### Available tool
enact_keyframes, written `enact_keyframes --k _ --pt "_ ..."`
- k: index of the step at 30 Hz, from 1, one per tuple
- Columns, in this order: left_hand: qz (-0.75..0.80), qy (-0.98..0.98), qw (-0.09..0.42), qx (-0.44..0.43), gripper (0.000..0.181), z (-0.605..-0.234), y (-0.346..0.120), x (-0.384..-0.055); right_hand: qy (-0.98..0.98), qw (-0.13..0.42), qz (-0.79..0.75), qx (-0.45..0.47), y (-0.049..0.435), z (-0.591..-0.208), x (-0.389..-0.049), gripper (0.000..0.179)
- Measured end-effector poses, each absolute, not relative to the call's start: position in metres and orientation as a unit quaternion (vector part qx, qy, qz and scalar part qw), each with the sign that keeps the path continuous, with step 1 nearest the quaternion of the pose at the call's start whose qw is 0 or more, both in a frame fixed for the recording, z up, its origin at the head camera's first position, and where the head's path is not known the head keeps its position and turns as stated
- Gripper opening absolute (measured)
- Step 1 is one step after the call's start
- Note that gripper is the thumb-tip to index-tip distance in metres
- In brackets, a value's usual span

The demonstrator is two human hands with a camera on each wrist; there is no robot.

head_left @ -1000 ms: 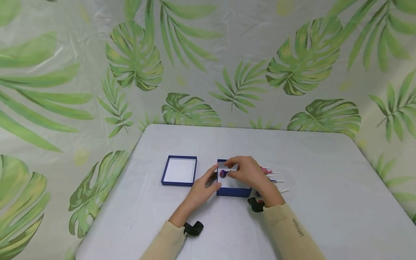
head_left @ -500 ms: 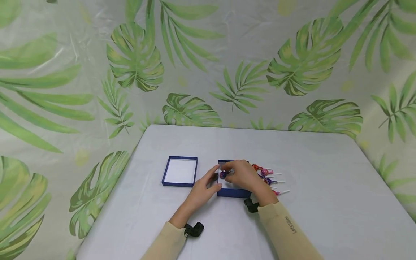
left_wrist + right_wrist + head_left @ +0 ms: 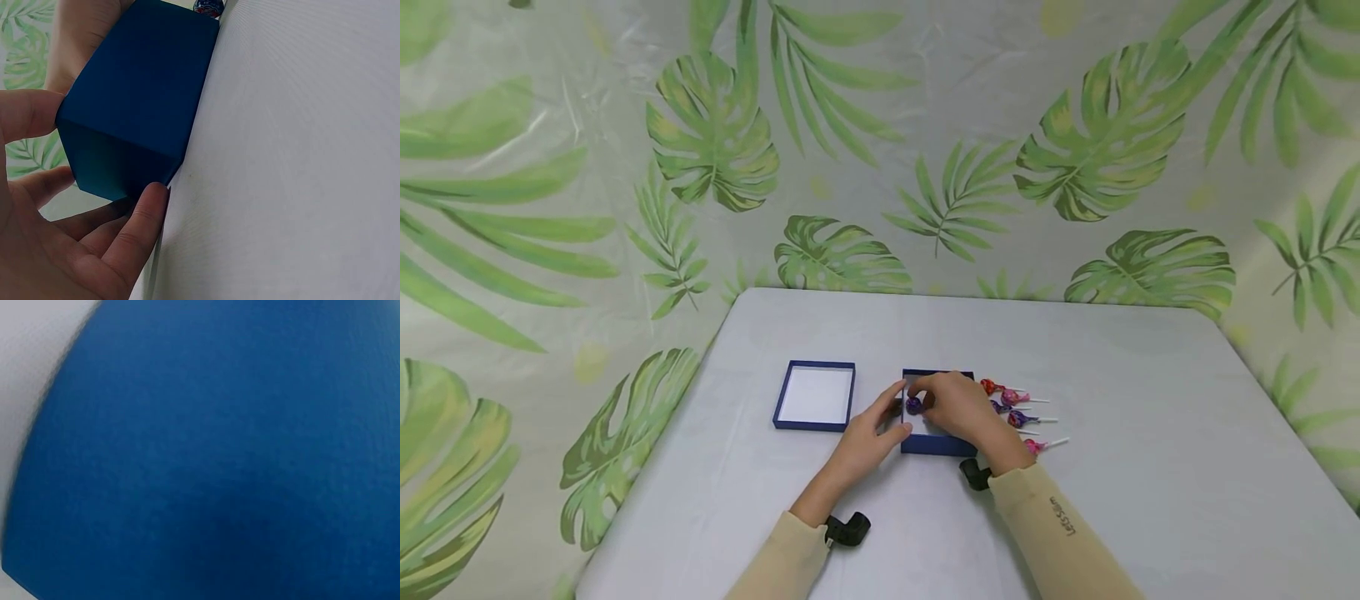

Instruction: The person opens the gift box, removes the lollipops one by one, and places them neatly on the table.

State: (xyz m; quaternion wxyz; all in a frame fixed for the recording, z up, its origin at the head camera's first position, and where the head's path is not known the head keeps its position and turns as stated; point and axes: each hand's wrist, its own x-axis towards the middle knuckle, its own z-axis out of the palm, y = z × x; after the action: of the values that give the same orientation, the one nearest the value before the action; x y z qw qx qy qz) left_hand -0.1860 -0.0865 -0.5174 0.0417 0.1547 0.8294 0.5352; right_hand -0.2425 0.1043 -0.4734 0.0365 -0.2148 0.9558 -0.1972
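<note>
In the head view a lollipop (image 3: pixel 913 406) with a dark purple wrapper is inside the blue box (image 3: pixel 938 446), near its left wall. My right hand (image 3: pixel 958 407) reaches into the box from the right and pinches that lollipop between thumb and forefinger; its stick is hidden by the hand. My left hand (image 3: pixel 867 435) rests against the box's left side, with nearly straight fingers and the thumb at the near corner. The left wrist view has the left hand's fingers (image 3: pixel 142 225) touching the blue wall. Only blue box wall fills most of the right wrist view, with no hand visible.
Several wrapped lollipops (image 3: pixel 1021 419) lie right of the box, their white sticks pointing right. A shallow blue-edged lid (image 3: pixel 814 424), white inside, lies left of the box on the white table (image 3: pixel 1150 400). A leaf-print sheet (image 3: pixel 970 108) hangs behind.
My right hand has moved slightly left and down into the box, and the lollipop head has shifted slightly with it. More lollipops beside the box are uncovered. My left hand stays in place.
</note>
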Motion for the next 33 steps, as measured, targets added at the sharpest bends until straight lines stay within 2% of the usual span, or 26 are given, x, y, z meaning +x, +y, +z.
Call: enact_keyframes --k 12,33 --pt "0.537 0.829 0.047 0.151 0.066 -0.515 -0.086 -0.184 0.956 0.030 -0.198 -0.214 0.104 -0.473 -0.240 0.025" --pt "0.537 0.829 0.047 0.150 0.065 -0.520 -0.087 -0.185 0.953 -0.005 -0.213 -0.218 0.110 -0.455 -0.229 0.027"
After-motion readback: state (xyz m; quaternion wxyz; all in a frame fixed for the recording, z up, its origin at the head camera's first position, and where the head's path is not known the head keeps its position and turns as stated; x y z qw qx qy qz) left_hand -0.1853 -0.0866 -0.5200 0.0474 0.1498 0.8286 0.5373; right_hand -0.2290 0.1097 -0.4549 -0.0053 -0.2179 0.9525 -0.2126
